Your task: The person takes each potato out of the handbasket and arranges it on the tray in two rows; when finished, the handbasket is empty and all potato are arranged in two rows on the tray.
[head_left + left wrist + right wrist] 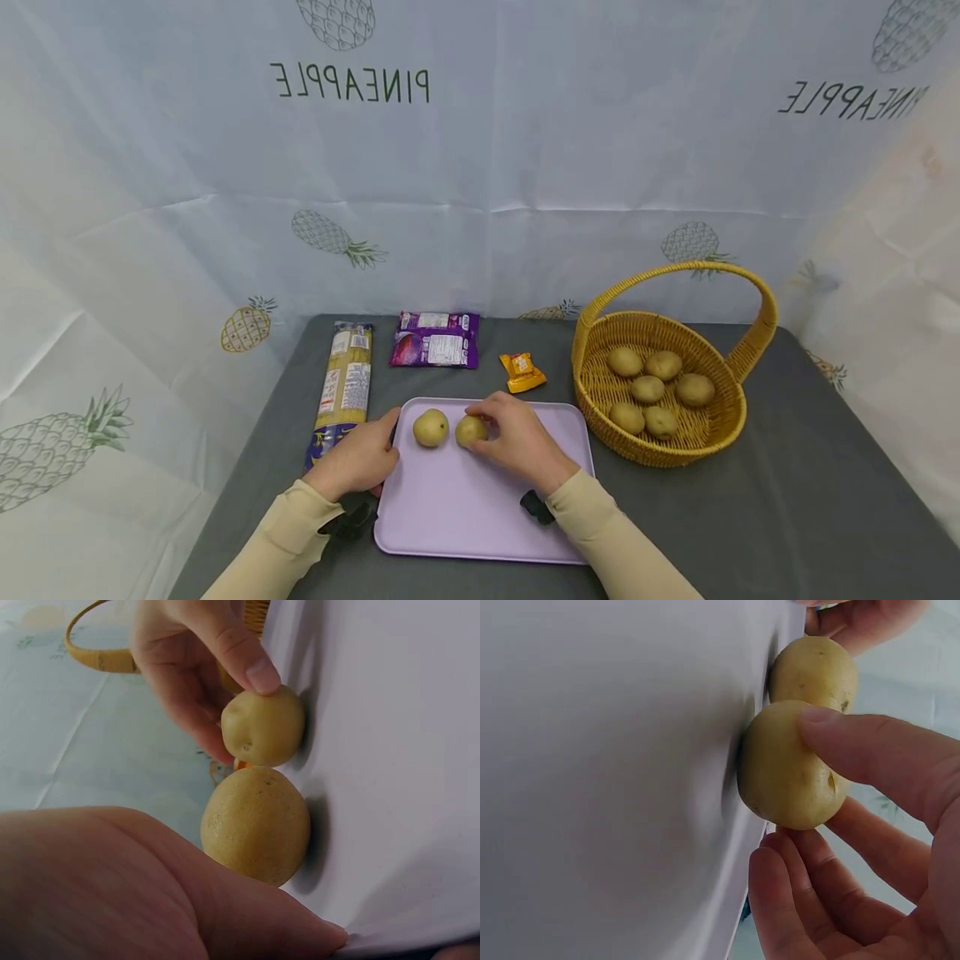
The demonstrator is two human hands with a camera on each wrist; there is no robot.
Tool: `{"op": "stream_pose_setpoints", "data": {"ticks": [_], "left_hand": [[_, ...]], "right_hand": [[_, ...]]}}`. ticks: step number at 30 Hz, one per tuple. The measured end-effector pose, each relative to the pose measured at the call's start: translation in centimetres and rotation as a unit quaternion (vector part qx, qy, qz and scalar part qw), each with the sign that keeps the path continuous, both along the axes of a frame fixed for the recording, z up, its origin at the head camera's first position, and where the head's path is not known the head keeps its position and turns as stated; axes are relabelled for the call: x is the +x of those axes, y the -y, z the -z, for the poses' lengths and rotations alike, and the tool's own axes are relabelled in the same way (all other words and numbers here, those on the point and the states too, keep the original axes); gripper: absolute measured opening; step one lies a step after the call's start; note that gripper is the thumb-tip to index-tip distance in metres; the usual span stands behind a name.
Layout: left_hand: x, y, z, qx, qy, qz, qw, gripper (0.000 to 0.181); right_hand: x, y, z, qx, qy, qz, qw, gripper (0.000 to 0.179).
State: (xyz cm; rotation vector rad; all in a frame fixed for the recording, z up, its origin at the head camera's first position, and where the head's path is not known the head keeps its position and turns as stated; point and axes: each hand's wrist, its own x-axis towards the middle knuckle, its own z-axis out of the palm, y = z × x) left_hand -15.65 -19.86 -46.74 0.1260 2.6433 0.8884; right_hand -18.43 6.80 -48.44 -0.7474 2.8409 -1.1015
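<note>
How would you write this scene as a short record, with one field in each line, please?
left hand: holds the left edge of the lilac tray
right hand: pinches a potato at the tray; contact with the tray is unclear
tray contents: one other potato, left of the pinched one
wicker basket: right of the tray, handle up, six potatoes visible inside
left of tray: long yellow pack, partly hidden by the left hand
behind tray: purple packaging and small orange packet
surface: dark grey table
</note>
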Motion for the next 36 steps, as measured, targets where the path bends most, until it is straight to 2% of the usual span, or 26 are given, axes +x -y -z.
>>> {"op": "stream_pose_setpoints", "data": {"ticks": [14, 36], "left_hand": [[-0.27, -0.11, -0.24, -0.003, 0.005, 0.0, 1.0, 0.07], [0.05, -0.13, -0.36, -0.005, -0.001, 0.006, 1.0, 0.07]], "right_hand": [[-0.15, -0.19, -0.28, 0.013, 0.023, 0.016, 0.9995, 0.048], [-0.21, -0.56, -0.46, 0.004, 0.05, 0.017, 0.9986, 0.052]]}}
